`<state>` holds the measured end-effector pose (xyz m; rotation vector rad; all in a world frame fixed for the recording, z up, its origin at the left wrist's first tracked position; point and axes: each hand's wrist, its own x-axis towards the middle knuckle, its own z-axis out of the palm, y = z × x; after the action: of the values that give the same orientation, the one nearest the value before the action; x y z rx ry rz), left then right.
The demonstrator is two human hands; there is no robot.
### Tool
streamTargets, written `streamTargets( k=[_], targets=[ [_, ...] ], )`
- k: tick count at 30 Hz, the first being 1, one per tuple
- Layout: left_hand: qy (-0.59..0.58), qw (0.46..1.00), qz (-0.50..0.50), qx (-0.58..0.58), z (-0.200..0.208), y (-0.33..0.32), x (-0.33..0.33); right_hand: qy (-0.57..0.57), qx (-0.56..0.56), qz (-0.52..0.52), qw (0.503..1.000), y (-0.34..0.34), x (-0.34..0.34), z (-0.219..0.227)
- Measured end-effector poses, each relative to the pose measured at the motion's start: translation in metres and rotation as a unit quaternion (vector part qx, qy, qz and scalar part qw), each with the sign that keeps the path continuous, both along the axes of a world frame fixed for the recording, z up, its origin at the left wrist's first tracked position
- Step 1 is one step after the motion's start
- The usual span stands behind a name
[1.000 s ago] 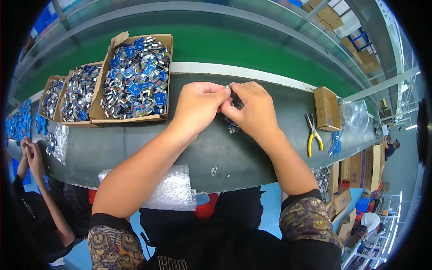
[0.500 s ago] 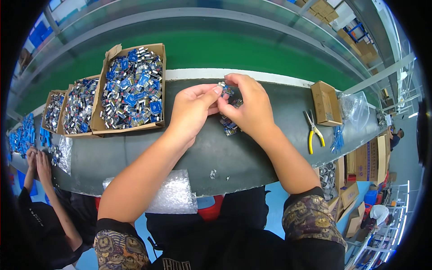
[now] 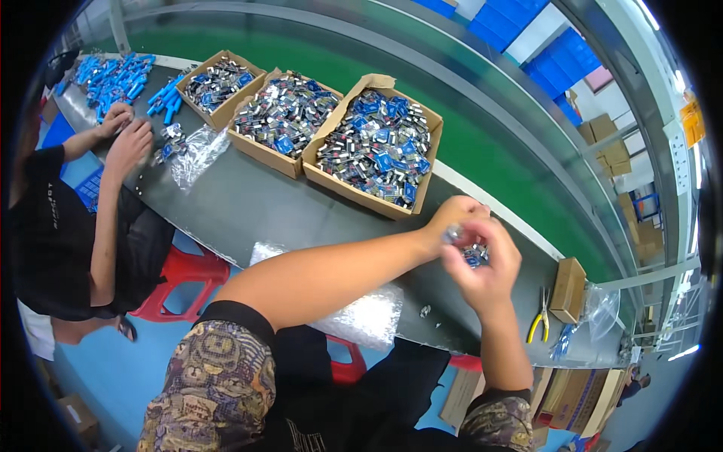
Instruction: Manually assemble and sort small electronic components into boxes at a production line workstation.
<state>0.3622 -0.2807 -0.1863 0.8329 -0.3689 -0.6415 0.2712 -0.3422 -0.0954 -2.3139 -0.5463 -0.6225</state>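
Right hand (image 3: 495,270) pinches a blurred metal part (image 3: 453,233) between thumb and fingers, just right of the big box (image 3: 354,194); left hand (image 3: 447,218) is beside it, grip hidden. Handling this part seems the current step, calling next for steady fingertips.

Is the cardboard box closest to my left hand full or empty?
Full, it seems: small silver and blue parts fill the cardboard box from wall to wall.

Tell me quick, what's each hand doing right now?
Left hand: partly hidden; can't tell whether it's open or closed.
Right hand: fingers closed, seemingly holding a small, blurry metallic piece.
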Motion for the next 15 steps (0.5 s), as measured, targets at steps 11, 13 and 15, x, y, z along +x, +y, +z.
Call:
streamTargets(
  k=[11, 13, 15],
  targets=[
    [-0.222, 0.956, 0.186, 0.044, -0.005, -0.009, 0.028, 0.042, -0.005, -0.001, 0.999, 0.031, 0.024, 0.038],
    [-0.06, 0.985, 0.115, 0.115, 0.008, -0.005, 0.012, 0.166, 0.017, 0.0, 0.986, -0.014, -0.014, 0.017],
    [-0.022, 0.982, 0.117, 0.148, 0.029, 0.006, 0.004, 0.237, -0.061, -0.012, 0.969, -0.029, -0.04, -0.006]
  ],
)
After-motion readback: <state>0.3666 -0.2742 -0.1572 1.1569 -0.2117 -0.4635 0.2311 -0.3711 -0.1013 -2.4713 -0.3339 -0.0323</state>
